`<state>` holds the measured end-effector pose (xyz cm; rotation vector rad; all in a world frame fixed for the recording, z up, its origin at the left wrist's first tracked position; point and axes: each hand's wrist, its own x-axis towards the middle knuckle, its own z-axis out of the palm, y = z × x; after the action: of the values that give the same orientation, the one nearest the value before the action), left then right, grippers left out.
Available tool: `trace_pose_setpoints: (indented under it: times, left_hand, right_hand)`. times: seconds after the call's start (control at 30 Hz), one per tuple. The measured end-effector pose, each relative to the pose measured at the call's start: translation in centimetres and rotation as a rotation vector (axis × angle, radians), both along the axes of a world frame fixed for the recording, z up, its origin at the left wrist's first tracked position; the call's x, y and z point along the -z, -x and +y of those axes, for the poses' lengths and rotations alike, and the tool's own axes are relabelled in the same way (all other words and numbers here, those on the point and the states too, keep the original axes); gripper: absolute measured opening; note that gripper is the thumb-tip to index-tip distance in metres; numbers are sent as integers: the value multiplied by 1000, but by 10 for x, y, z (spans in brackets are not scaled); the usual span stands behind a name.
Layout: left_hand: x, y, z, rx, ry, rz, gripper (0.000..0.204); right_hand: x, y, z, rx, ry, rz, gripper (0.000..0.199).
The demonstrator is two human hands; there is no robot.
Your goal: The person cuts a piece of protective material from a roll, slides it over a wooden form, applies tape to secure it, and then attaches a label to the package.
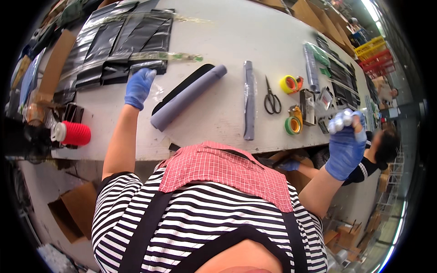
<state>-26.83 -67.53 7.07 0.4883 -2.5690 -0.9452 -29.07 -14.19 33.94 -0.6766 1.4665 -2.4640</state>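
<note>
My left hand [139,88], in a blue glove, is closed at the near edge of the flat black plastic packages [102,50]. A crumpled bit of clear film [158,93] shows beside it; what the fingers hold is unclear. Raised over the table's right side, my right hand [347,145] has curled fingers with pale tips, and their contents cannot be made out. Between my hands lies a grey-purple rolled mat [189,98] with a black flat piece [180,89] along its far side. Farther right sits a slimmer roll in clear wrap [248,100].
Black-handled scissors [272,100], a yellow tape roll [288,84] and a tape dispenser [294,122] lie right of the rolls. More black packages [342,79] lie beyond. A red ribbed roll [76,133] stands at the left edge. A co-worker [380,148] is close on my right.
</note>
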Motion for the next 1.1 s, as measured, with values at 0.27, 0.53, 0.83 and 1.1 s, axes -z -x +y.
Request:
trace_pose_setpoints:
  times: [0.27, 0.53, 0.83, 1.1]
  left_hand:
    - [-143, -58, 197, 1340, -984, 253, 60]
    - [-146, -57, 171, 1090, -901, -326, 25]
    - [-90, -95, 247, 944, -814, 248, 36]
    - [-72, -182, 299, 1125, -789, -191, 55]
  right_hand:
    - [47, -57, -126, -481, -473, -268, 14]
    - [86, -81, -104, 206, -628, -68, 20]
    - [151, -153, -117, -221, -234, -528, 43]
    - [198, -208, -36, -5, -41, -662, 28]
